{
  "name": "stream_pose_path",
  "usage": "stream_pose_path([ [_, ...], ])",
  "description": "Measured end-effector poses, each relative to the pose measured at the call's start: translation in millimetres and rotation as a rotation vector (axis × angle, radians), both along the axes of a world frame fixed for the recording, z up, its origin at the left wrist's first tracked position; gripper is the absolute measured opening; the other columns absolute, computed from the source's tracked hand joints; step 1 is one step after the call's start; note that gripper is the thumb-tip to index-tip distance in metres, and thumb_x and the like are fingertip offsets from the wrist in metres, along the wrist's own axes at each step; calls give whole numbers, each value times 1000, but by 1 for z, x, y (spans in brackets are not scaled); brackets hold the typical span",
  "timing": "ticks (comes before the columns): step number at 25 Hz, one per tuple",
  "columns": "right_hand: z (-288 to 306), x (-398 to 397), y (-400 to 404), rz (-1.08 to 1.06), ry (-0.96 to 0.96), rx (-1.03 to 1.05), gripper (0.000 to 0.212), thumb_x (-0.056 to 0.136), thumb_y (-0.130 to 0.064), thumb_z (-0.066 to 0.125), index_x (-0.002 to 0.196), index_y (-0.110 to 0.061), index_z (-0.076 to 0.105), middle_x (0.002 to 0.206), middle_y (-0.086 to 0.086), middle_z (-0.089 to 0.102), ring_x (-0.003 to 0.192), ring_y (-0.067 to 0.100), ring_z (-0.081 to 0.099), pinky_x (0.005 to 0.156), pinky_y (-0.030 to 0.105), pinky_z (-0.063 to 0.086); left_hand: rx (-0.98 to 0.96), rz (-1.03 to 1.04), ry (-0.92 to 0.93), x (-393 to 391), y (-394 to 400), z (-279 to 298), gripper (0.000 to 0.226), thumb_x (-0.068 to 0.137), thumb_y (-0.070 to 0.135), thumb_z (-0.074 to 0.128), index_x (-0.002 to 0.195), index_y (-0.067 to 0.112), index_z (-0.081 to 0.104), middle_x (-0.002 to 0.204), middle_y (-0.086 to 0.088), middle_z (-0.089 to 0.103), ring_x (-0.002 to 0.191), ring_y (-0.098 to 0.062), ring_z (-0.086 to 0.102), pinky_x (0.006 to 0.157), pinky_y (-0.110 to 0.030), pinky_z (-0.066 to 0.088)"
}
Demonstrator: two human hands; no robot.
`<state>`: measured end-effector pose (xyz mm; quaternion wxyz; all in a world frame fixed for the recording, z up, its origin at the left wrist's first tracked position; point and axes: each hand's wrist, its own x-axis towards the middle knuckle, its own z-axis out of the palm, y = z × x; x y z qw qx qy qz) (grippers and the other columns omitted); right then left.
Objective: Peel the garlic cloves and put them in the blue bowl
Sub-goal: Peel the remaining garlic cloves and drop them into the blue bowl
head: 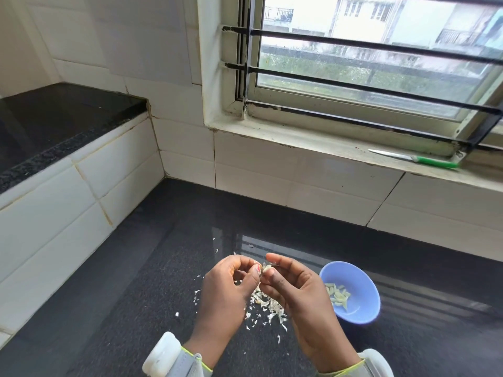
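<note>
Midway through by the look of it: left hand (231, 281) and right hand (288, 284) together pinch one small pale garlic clove (266, 268) above a heap of papery white skins (265, 306), with several peeled cloves (339, 294) already in the round blue plastic bowl (362, 314) just right.

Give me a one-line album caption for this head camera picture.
Both hands peel a garlic clove above scattered skins, beside a blue bowl of peeled cloves.
</note>
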<state>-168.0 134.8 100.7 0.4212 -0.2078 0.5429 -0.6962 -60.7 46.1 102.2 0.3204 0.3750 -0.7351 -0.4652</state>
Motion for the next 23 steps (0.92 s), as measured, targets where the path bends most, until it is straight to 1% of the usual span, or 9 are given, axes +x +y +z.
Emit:
stream_pose_path([
  [3,-1,0,0,-19,-38,0,31,73,-14,75,103,-5,72,95,18,74,85,22,69,79,30,58,-1,0,4,1,0,0,9,86,23,66,78,23,68,72,4,68,67,-4,61,59,-12,44],
  [6,-1,0,-1,-38,-25,8,29,70,-16,77,96,-5,74,91,18,74,81,22,68,82,36,56,-43,4,14,2,1,1,11,89,24,62,81,24,69,76,8,69,72,-2,63,62,-12,46],
  [8,-2,0,0,-64,58,30,31,72,-13,77,102,-7,72,90,16,74,82,22,70,78,35,57,-98,-10,11,2,2,1,13,89,28,60,81,26,70,78,12,68,75,-2,63,64,-13,47],
  [11,-2,0,1,-109,249,66,30,77,-7,77,105,-15,68,84,12,73,82,23,72,75,34,58,-139,-29,6,2,1,1,4,84,27,69,81,26,73,77,15,68,76,-1,63,64,-10,46],
  [13,0,0,2,-114,391,99,30,78,-10,79,103,-21,67,83,8,74,81,22,72,75,35,59,-172,-42,-5,2,-1,3,3,81,23,72,81,25,73,75,16,68,75,1,63,62,-7,43],
  [16,3,-1,4,-112,514,127,28,78,-13,80,101,-24,69,81,2,74,77,16,71,70,28,58,-246,-69,-32,2,-3,4,6,79,20,74,79,26,72,73,16,66,73,0,61,59,-6,41],
  [19,3,-1,4,-97,503,117,23,79,-12,79,98,-24,73,83,1,75,79,17,72,74,31,59,-315,-66,-19,1,-4,5,6,79,21,73,76,26,69,72,17,63,72,-2,60,60,-10,43],
  [21,2,1,3,-77,450,105,18,80,-11,77,95,-22,75,85,1,76,83,18,73,78,34,59,-318,-49,4,1,-3,6,3,77,25,69,75,27,67,71,18,62,71,-2,60,59,-9,41],
  [23,2,2,2,-61,375,82,14,80,-11,76,92,-18,77,87,4,77,86,21,73,80,35,58,-305,-35,16,1,-1,5,5,77,24,70,74,26,67,70,17,62,70,-2,60,58,-9,41],
])
